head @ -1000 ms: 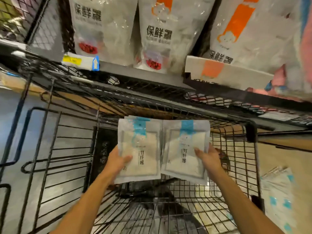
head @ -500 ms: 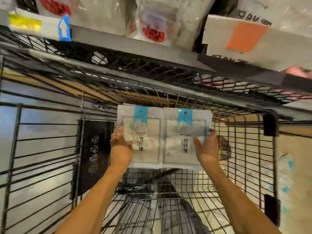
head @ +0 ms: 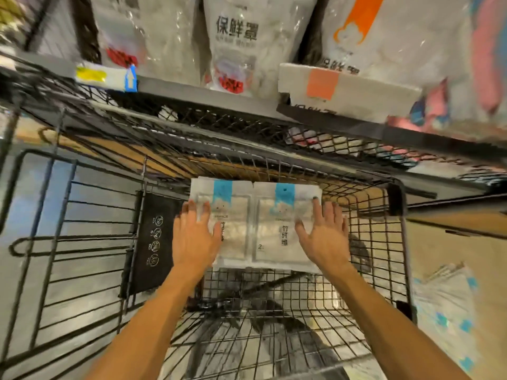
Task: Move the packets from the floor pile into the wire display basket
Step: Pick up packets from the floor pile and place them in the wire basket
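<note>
Two white packets with blue top tabs stand side by side against the far wall of the black wire display basket (head: 395, 242). My left hand (head: 193, 234) lies flat with spread fingers on the left packet (head: 233, 223). My right hand (head: 323, 234) rests the same way, fingers straight, on the right packet (head: 277, 231). More blue-and-white packets lie in a floor pile (head: 447, 305) to the right, outside the basket.
A shelf edge (head: 208, 102) with a yellow and blue price label (head: 107, 78) runs above the basket, carrying large white bags (head: 236, 42) and a white box (head: 345, 91). A black sign panel (head: 156, 242) hangs on the basket's left wall. Wire bars stand at left.
The two packets have moved away from me to the basket's far wall. My hands went from gripping their edges to lying flat on their fronts with fingers spread.
</note>
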